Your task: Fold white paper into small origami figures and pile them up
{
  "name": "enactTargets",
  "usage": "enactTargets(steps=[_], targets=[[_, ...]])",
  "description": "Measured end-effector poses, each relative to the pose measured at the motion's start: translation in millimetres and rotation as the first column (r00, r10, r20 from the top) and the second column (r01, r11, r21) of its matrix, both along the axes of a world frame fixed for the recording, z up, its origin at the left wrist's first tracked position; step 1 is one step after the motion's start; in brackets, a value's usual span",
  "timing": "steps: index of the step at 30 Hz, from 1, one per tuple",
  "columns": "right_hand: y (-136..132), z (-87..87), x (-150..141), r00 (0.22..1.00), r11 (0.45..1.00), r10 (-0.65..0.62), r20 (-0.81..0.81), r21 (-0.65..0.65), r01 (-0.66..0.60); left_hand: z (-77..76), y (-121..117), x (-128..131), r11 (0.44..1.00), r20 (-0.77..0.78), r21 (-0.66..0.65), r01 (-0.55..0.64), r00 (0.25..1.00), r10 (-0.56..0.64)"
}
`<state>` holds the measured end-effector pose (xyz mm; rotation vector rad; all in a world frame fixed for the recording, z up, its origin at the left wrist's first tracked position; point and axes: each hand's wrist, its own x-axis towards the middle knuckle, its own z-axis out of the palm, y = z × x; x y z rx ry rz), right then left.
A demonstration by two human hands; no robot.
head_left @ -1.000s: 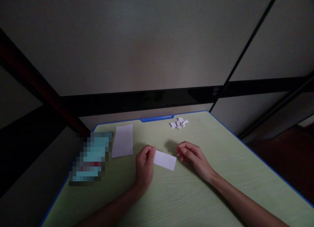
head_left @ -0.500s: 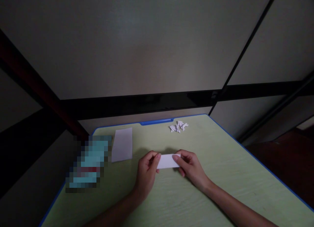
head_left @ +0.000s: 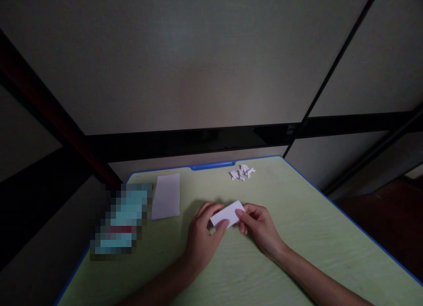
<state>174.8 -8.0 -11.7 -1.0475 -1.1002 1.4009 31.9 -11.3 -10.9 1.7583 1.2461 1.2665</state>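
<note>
A small white rectangle of folded paper (head_left: 228, 214) is held between my hands above the table, tilted with its right end higher. My right hand (head_left: 259, 224) pinches its right end, thumb on top and fingers curled behind. My left hand (head_left: 205, 235) grips the left part, with the thumb on the lower edge and the fingers along the upper edge. Farther back lie several small folded white paper pieces (head_left: 243, 171) in a cluster. To the left of my hands, white paper sheets (head_left: 166, 197) lie flat.
The pale green table (head_left: 284, 270) has a blue edge and a blue recessed strip (head_left: 213, 166) at the back. A blurred turquoise item (head_left: 124, 220) lies at the left edge. Behind the table stands a panelled wall (head_left: 198, 68) with a dark band.
The folded paper has turned from level to slanting, right end up. My left thumb has slid right along its lower edge, and the left fingers have reached over the upper edge.
</note>
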Motion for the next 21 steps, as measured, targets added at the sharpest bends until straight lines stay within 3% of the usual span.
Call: enactTargets(steps=[4,8,16,21], targets=[[-1.8,-0.2,-1.1,0.996,1.000,0.003,0.087,0.001,-0.003,0.8,-4.2,0.0,0.992,-0.155,0.119,0.045,0.988,-0.026],[-2.3,3.3,-2.6,0.990,0.999,-0.026,0.141,0.035,0.022,0.3,-4.8,0.3,0.995,-0.184,0.087,0.055,0.982,-0.038],[-2.2,8.3,-4.8,0.995,0.993,0.054,0.081,0.103,-0.062,3.8,4.4,1.3,0.986,0.058,-0.094,0.141,0.989,-0.136],[-1.3,7.1,-4.1,0.995,0.990,0.098,0.032,0.094,-0.101,3.7,7.9,-1.6,0.918,0.307,-0.282,0.279,0.933,-0.190]])
